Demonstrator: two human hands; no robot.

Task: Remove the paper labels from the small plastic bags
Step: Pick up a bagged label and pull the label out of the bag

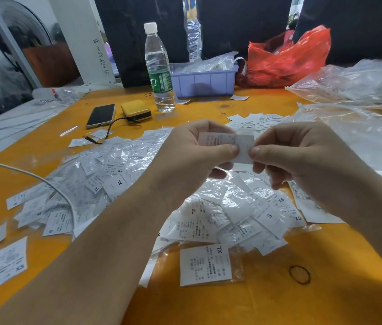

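Both grips pinch label point(228, 143); print unreadable.

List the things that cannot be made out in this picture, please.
- Head view: small print on the label pinched by left hand and right hand; blurred, partly covered by thumbs.
- Contents of the red bag: hidden by its folds.
- Contents of the purple bin: behind its wall and plastic.
- Phone screen: dark.

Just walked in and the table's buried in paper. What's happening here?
A person is working through a heap of bagged labels on the orange table. The left hand and right hand both pinch one small bag with its label above the heap, label not yet out.
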